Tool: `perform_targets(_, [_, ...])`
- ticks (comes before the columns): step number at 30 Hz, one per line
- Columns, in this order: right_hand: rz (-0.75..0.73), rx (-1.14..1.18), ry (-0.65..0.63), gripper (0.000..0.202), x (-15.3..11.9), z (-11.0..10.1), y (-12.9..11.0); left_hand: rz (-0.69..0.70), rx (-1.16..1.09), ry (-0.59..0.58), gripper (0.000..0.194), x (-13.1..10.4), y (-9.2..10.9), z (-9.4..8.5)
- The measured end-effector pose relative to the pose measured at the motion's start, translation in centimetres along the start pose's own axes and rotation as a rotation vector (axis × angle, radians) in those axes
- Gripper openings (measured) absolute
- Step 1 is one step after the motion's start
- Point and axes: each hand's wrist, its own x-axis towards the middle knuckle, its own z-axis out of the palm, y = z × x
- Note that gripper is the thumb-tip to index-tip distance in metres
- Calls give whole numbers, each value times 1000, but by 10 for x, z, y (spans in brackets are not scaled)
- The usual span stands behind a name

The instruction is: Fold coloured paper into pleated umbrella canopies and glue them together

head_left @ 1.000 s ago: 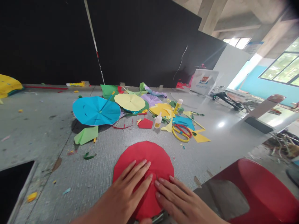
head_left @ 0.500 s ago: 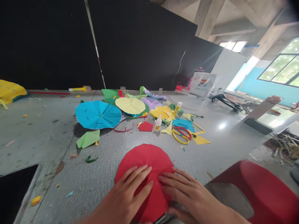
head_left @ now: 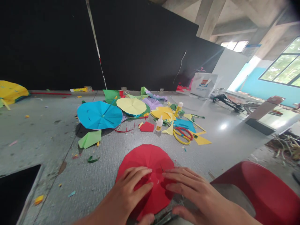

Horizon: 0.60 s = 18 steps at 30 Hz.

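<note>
A round of creased red paper (head_left: 150, 156) lies at the near edge of the grey table, with fold lines running out from its middle. Across its left half rests my left hand (head_left: 132, 187), fingers stretched out and the tips close to the centre. My right hand (head_left: 189, 187) touches the right half, its fingers extended and a little apart, the thumb off the paper. Beyond the red round stand a small white glue bottle (head_left: 158, 124) and scissors (head_left: 184, 136) with yellow and red handles.
Farther back are a blue paper disc (head_left: 99, 117), a pale yellow disc (head_left: 131, 106), yellow paper scraps (head_left: 164, 113) and an upright glue stick (head_left: 178, 108). A dark panel (head_left: 140, 47) rises behind. A red stool (head_left: 264, 187) stands at right, a black-screened device (head_left: 18, 190) at left.
My right hand's fingers have lifted and bent slightly, moving a little right, and show more of the paper's centre. My left fingers have bent slightly. The red paper stays in nearly the same place.
</note>
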Motion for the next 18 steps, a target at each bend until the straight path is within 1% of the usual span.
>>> perform_targets(3, [-13, 23, 54, 36, -2, 4, -3, 10, -15, 57, 49, -2, -1, 2])
perform_targets(6, [-11, 44, 123, 32, -2, 7, -5, 33, -24, 77, 51, -2, -2, 2])
perform_targets(10, [11, 70, 300, 22, -3, 11, -6, 42, 21, 77, 39, 1, -5, 4])
perform_targets(12, [-4, 86, 382, 21, -5, 13, -7, 42, 30, 100, 37, 2, -7, 7])
perform_targets(13, [-18, 96, 401, 20, -6, 14, -8, 36, 26, 113, 36, 2, -8, 9])
perform_targets(15, [-20, 106, 386, 18, -6, 13, -10, 22, 9, 153, 34, 1, -9, 12])
perform_targets(18, [-32, 75, 263, 14, -4, 11, -15, 1, -46, 216, 31, -2, -12, 15])
